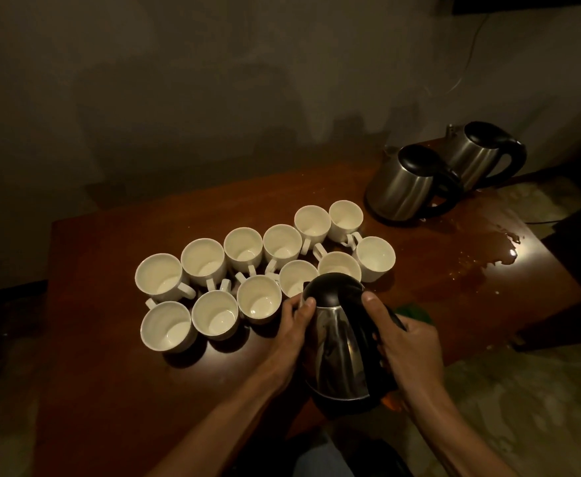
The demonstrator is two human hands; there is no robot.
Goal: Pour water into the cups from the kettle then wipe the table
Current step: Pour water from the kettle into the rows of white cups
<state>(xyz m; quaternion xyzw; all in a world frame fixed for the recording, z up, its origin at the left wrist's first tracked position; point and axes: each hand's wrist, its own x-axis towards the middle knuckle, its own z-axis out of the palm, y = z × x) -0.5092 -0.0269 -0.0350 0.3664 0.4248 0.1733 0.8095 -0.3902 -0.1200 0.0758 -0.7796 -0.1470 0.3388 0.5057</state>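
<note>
Two hands carry our kettle (340, 342): right hand (408, 352) wrapped round the black handle (387, 314), left hand (294, 327) curled on the slick steel side; we judge it heavy, rigid.

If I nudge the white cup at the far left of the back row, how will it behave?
That white ceramic cup looks rigid and probably breakable, so it should slide rather than flex. It sits wide and squat, so tipping seems unlikely. The neighbouring white cup stands almost against it, so a push would likely clink them together.
</note>
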